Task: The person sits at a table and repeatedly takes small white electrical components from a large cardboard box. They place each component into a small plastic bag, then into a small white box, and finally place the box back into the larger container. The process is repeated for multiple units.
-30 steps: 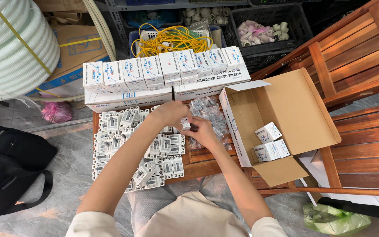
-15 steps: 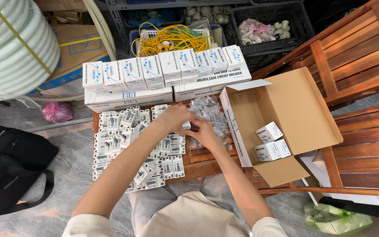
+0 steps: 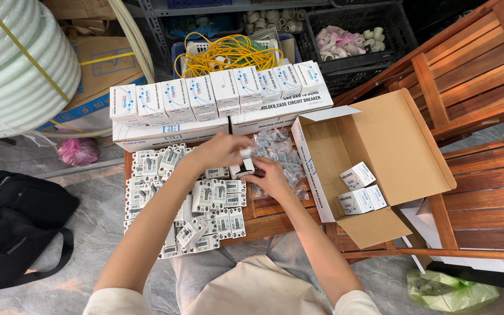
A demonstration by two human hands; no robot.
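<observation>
My left hand (image 3: 220, 151) and my right hand (image 3: 270, 175) meet over a low wooden table (image 3: 275, 210), both gripping one white circuit breaker (image 3: 244, 168) between them. Left of the hands lies a spread of several loose white breakers (image 3: 173, 198). Just behind the hands sits a heap of small clear plastic bags (image 3: 278, 149). To the right stands an open cardboard box (image 3: 380, 146) with three small white cartons (image 3: 360, 189) in it.
A row of small white cartons (image 3: 217, 93) stands on two long white boxes at the table's back edge. A coil of white corrugated pipe (image 3: 13, 64) is at far left, a black bag (image 3: 7, 227) on the floor, wooden chairs (image 3: 473, 116) at right, crates with yellow cable (image 3: 228, 52) behind.
Both hands have stayed over the same spot; the left hand has shifted slightly right onto the breaker. The view has barely moved.
</observation>
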